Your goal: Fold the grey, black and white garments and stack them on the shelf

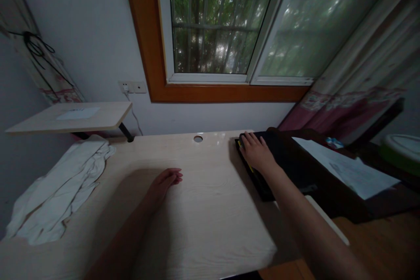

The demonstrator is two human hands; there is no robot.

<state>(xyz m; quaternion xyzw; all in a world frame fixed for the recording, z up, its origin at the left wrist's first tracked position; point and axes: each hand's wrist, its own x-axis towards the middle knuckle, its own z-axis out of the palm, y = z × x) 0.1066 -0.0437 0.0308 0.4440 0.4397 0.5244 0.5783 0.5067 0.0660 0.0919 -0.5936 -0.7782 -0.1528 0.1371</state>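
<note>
My left hand [166, 179] hovers over or rests on the pale wood-grain desk [210, 210], left of its middle. Its fingers are curled in close to the thumb, and nothing shows in them. At the desk's right edge my right hand [256, 151] lies on a flat black item [282, 153], palm down, with fingers stretched out and a little apart. A thin yellow strip shows along that item's left side, below the thumb. My forearm covers part of the black item, and its exact kind cannot be made out.
A crumpled white cloth [62, 192] lies at the left, before a small raised shelf [98, 118] bearing a paper. A round cable hole [198, 139] sits near the back edge. Right of the desk, a dark surface holds a white sheet [348, 168]. A window and curtains stand behind.
</note>
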